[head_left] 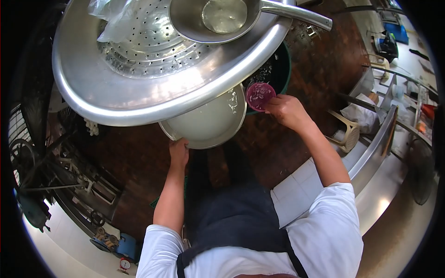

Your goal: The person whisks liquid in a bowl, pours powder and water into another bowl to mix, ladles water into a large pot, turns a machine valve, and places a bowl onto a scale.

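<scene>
My left hand (179,150) is closed on the near-left rim of a round metal basin (207,121) holding a cloudy whitish liquid. With my right hand (288,111) I grip a small magenta cup (260,96), with white bits or foam showing inside it. The cup is just right of the basin, over the near edge of a dark green tub (286,69). A wide metal colander (153,104) overhangs the far part of the basin and hides it. Inside the colander lie a metal saucepan (225,38) and a clear plastic bag (113,21).
The saucepan's handle (301,16) sticks out past the colander's right rim. A beige plastic stool (348,134) and a metal-edged counter (371,153) stand on the right. Machinery with a wheel (23,155) is at the left. Below is a reddish-brown floor (134,157).
</scene>
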{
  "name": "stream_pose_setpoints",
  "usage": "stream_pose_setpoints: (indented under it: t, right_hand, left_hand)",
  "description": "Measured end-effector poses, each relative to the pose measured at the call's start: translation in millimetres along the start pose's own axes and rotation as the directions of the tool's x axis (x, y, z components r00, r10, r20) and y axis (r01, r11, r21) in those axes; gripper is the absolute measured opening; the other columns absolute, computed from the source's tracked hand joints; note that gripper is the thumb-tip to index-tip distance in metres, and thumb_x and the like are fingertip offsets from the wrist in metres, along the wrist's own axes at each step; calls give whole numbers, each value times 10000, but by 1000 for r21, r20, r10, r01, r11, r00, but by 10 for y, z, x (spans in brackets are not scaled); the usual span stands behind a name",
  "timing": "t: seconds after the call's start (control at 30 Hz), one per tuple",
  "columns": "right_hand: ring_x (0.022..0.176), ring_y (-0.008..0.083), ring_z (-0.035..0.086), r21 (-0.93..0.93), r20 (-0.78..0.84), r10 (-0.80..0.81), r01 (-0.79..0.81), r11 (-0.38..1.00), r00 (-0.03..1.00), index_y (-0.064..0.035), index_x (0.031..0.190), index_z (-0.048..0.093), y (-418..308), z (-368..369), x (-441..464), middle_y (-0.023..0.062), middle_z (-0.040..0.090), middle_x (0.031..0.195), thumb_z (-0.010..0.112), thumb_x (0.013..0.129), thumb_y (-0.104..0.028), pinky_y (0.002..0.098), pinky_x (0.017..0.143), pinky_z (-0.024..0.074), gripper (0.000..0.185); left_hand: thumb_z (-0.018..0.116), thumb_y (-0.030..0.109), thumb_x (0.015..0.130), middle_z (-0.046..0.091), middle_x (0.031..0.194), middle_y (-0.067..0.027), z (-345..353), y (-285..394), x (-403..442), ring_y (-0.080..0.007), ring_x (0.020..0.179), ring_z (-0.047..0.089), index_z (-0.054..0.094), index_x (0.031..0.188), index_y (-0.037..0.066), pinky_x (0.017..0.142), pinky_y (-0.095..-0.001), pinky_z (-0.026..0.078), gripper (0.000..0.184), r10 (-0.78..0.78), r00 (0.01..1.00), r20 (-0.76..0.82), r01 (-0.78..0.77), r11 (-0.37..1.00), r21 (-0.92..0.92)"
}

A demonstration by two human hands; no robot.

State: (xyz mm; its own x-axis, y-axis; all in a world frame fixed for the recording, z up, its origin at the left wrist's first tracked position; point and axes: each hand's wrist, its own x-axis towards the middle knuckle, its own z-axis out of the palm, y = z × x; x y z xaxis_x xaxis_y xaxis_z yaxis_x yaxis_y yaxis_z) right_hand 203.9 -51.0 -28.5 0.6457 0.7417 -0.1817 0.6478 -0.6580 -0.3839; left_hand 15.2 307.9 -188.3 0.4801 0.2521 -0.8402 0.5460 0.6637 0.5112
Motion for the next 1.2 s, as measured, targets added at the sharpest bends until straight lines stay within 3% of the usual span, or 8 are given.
stream_pose_setpoints:
  t: [0.13,0.4,0.53,0.73,0.9,1.0,1.1,1.2]
  right_hand:
    - [776,269,619,108,107,-132,121,987,985,-96,772,678,-278,-202,35,62,614,757,660,713,-103,393,683,510,62]
    - [717,339,642,95,363,-101,71,993,926,-61,663,662,-976,-244,35,142,638,674,669,688,-132,449,631,493,75]
    - [697,358,644,29,478,42,-64,998,877,-66,668,683,-1432,-448,-62,141,650,675,653,706,-154,454,626,498,100]
    - [853,348,654,148,556,201,-335,931,806,-90,934,717,-1837,-667,-436,169,687,891,604,841,-262,446,754,509,226]
    - [865,305,654,422,660,269,-643,639,701,-38,1082,655,-1799,-972,-1149,151,677,963,545,925,-325,398,784,507,344]
    - [842,280,653,579,545,427,-692,432,722,-40,1051,654,-1901,-1221,-1907,150,671,921,545,929,-320,385,766,500,324]
    - [807,296,647,716,295,590,-583,384,752,-41,1009,646,-2093,-1220,-2783,153,666,910,551,932,-330,399,737,487,314]
    - [791,308,650,714,-8,802,-558,422,597,-59,975,649,-2506,-1376,-3629,141,672,887,592,903,-360,415,701,506,314]
  left_hand:
    - [527,-144,664,597,1040,-112,-5,62,-68,-257,955,602,493,1178,-5,803,-355,514,533,-6,1000,-26,7,1000,24]
    - [513,-113,655,587,1010,-86,-53,144,-334,-231,844,611,488,1197,31,633,-339,516,562,-64,987,145,43,989,140]
    - [514,-97,648,591,1022,-87,28,319,-611,-231,848,617,479,1218,52,622,-350,530,591,-68,980,189,13,961,275]
    - [489,-98,653,581,978,-77,343,703,-1235,-223,787,594,493,1207,68,580,-354,508,579,-127,940,317,-61,851,522]
    - [479,-87,674,559,1014,-95,782,675,-1828,-245,830,590,464,1217,51,630,-393,547,560,-194,880,434,-107,809,578]
    - [482,-86,686,550,1026,-112,1070,547,-2190,-274,864,588,446,1228,39,683,-447,576,558,-259,839,479,-113,778,618]
    - [480,-94,688,556,1057,-123,1390,310,-2430,-287,865,604,435,1249,47,660,-460,569,581,-301,828,473,-128,720,682]
    - [476,-93,671,555,1047,-121,1808,51,-2779,-286,876,600,466,1210,30,649,-445,532,553,-365,763,534,-168,686,708]
